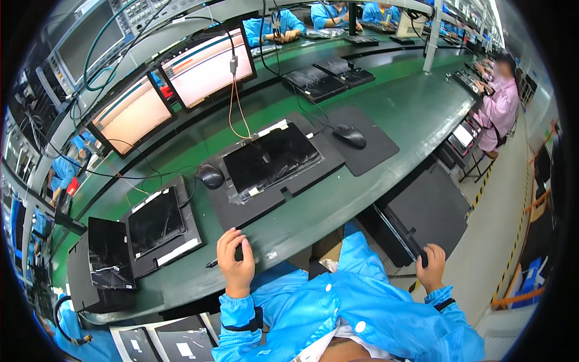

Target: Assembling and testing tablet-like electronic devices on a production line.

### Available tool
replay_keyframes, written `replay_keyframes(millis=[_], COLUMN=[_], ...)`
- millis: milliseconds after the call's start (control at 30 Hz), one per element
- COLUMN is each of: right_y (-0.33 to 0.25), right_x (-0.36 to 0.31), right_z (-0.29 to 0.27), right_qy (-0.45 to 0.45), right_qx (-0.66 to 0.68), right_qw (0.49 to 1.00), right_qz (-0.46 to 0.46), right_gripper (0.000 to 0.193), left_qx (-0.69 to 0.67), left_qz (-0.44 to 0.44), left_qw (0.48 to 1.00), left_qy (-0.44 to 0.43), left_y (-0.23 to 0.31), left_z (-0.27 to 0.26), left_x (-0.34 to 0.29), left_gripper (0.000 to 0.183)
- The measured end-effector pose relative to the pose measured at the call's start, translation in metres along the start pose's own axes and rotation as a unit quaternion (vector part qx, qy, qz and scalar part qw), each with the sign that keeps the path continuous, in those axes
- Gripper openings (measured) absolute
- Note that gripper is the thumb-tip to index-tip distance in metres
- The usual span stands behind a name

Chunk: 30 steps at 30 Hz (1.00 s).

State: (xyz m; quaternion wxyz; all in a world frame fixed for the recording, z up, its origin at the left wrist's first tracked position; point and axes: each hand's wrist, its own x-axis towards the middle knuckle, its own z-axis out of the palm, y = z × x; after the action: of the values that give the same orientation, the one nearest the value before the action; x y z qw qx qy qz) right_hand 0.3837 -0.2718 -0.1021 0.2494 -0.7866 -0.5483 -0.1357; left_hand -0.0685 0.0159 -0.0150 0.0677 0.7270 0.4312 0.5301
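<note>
My left hand (236, 265) is at the near edge of the green bench, its fingers curled in toward the thumb. A dark pen (211, 263) pokes out on its left side, and a dark bit shows between thumb and fingers. To the right, my right hand (430, 268) is closed at the near corner of a black foam tray (425, 205), which lies on a stack beside the bench. Ahead of my left hand, a black display panel (271, 160) with clear film and white tabs lies on another black tray (247, 214).
Further left are a second panel (157, 222) on a tray and a propped dark panel (110, 253). Two mice (210, 175) flank the middle panel. Two lit monitors (208, 65) stand behind, with hanging cables. A person in pink (499, 108) sits at far right.
</note>
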Motion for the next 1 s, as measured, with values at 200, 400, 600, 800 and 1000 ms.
replay_keyframes(millis=[200,400,600,800,1000], right_y=[-0.065,-0.14,-0.187,-0.215,-0.193], right_x=[0.256,0.523,0.586,0.609,0.61], right_z=[0.029,0.134,0.231,0.236,0.265], right_qy=[-0.087,-0.284,-0.237,-0.157,-0.228], right_qx=[0.477,0.72,0.666,0.636,0.6], right_qw=[0.865,0.548,0.495,0.48,0.548], right_qz=[0.128,0.317,0.505,0.583,0.537], right_gripper=[0.037,0.1,0.085,0.078,0.051], left_qx=[0.022,0.056,0.09,0.11,0.114], left_qz=[-0.018,-0.031,-0.053,-0.063,-0.06], left_qw=[1.0,0.998,0.994,0.992,0.992], left_qy=[0.005,0.016,0.022,0.006,-0.008], left_y=[0.001,0.003,0.003,0.008,0.004], left_z=[0.002,0.003,0.005,0.003,0.007], left_x=[0.003,-0.002,-0.004,0.001,0.003], left_gripper=[0.007,0.01,0.013,0.013,0.015])
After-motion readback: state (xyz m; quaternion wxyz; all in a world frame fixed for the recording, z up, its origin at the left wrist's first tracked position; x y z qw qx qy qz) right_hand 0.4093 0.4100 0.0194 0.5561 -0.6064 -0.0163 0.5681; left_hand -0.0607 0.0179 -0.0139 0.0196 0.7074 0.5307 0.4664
